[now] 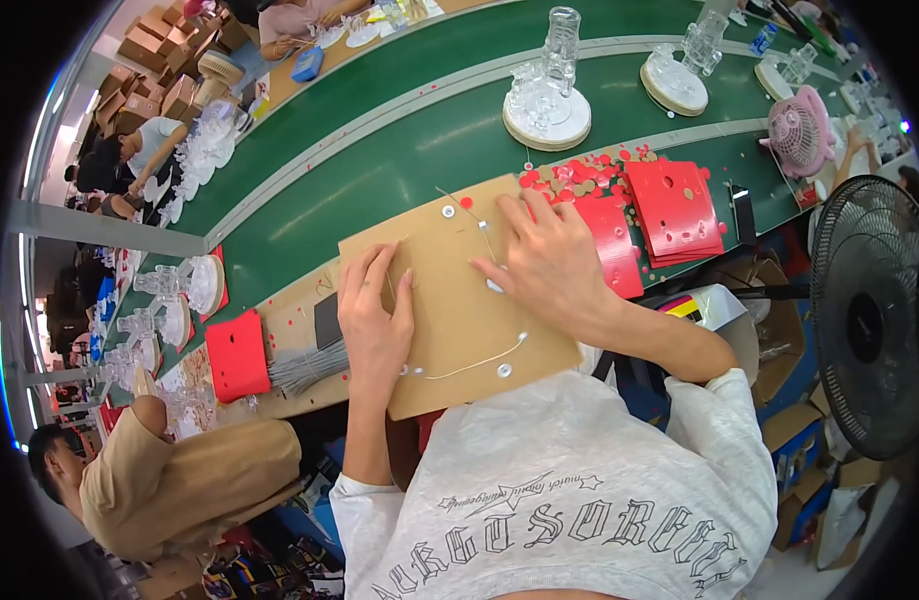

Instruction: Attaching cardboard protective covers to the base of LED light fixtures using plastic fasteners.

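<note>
A brown cardboard sheet (459, 310) lies tilted in front of me, its near edge against my shirt. My left hand (374, 315) rests on its left side, fingers stretched toward the far edge and thumb apart, beside a thin wire. My right hand (549, 260) lies over its right side, thumb and fingers apart around another thin wire (489, 243). A third, pale wire (476, 371) curves along the near part. Small white round pieces, one a disc (504, 370) and another a washer (448, 211), sit on the cardboard. What lies under my right palm is hidden.
Red sheets (674, 210) and loose red discs (569, 178) lie right of the cardboard. A bundle of grey wires (304, 368) and a red sheet (237, 355) are at left. Clear glassware on round bases (546, 115) stands on the green conveyor (379, 170). A black fan (869, 310) stands at right; co-workers sit left.
</note>
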Motion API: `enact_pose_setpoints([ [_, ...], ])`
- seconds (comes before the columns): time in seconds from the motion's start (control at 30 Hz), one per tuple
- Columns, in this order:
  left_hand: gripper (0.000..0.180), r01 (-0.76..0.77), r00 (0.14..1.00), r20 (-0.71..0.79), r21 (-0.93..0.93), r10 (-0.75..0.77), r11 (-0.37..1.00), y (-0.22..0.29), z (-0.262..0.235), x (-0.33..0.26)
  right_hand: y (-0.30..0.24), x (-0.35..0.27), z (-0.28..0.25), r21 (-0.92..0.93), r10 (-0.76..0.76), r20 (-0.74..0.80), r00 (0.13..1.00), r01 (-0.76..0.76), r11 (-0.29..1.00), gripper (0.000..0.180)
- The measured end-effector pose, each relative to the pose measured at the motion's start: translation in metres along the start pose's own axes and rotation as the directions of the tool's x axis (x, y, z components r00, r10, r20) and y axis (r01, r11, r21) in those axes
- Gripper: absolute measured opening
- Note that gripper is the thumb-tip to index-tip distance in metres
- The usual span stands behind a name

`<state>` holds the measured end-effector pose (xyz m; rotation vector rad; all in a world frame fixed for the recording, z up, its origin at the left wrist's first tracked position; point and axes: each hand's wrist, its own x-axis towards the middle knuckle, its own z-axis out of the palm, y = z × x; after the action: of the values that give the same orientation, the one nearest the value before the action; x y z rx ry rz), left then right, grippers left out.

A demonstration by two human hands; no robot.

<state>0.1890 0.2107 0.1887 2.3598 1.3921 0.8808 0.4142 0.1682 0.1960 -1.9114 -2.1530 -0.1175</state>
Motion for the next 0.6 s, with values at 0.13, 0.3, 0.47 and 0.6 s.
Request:
enact_pose_setpoints([
  [0.13,0.035,-0.004,1.000,-0.001,-0.059,0.004,0.998,-0.003,0.002,0.004,0.007,0.004,0.016,0.252,-0.170,-0.237,0.956,0.230,0.940,0.042],
  [0.3,0.016,0.148,0.986,-0.047,-0.194,-0.160,0.970,-0.008,0.002,0.000,0.008,0.011,0.029,0.490,-0.121,-0.313,0.942,0.270,0.829,0.022],
  [0.47,0.009,0.133,0.981,-0.106,-0.256,-0.165,0.957,-0.001,0.007,-0.005,0.002,0.009,0.034,0.609,-0.055,-0.328,0.943,0.256,0.750,0.018],
  [0.6,0.012,-0.004,0.992,-0.126,-0.184,-0.020,0.983,0.004,0.004,-0.006,0.005,0.005,0.031,0.636,-0.026,-0.359,0.933,0.264,0.725,0.021],
])
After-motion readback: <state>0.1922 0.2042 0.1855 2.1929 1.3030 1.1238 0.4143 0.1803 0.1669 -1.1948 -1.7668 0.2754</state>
